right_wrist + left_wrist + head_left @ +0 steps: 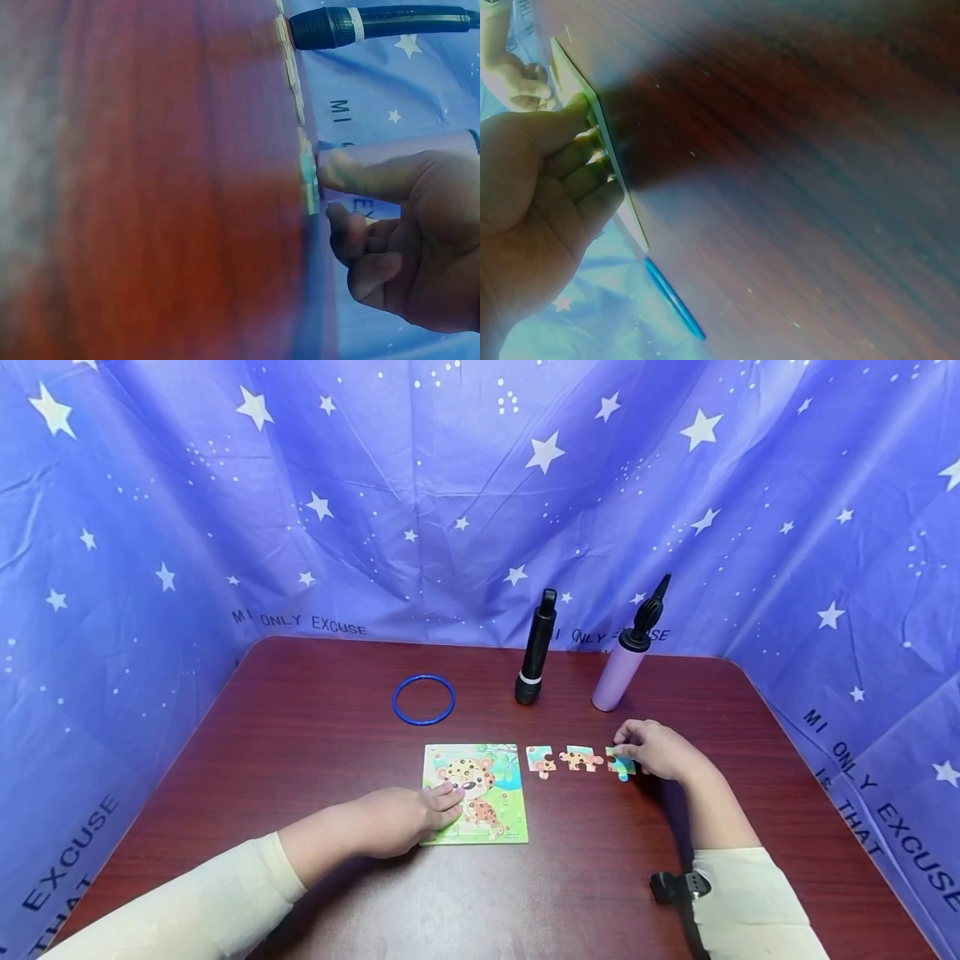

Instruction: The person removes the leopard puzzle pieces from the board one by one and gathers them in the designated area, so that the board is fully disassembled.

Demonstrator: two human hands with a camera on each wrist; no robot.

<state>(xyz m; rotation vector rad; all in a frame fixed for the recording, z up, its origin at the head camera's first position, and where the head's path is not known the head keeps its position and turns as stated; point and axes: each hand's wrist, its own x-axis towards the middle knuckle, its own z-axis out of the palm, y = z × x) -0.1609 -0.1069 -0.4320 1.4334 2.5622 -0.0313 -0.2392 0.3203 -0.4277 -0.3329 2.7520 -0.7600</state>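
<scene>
In the head view, a square puzzle board (491, 822) with a cartoon leopard lies flat on the table. My left hand (405, 818) rests on its left part, fingers extended over the picture. The left wrist view shows the hand (540, 180) at the board's edge (609, 135). To the board's right, loose jigsaw pieces lie in a row: a left one (538, 758), a middle one (580, 758) and a green-blue one (621, 767). My right hand (656, 752) is at the green-blue piece, thumb over its upper edge. In the right wrist view, thumb and fingers are apart beside that piece (308, 180).
Behind the board lies a blue ring (423, 723). A black flashlight-like cylinder (536, 647) and a purple hand pump (621, 677) stand at the back of the brown table (315, 718). A starry blue curtain (450, 485) surrounds the table.
</scene>
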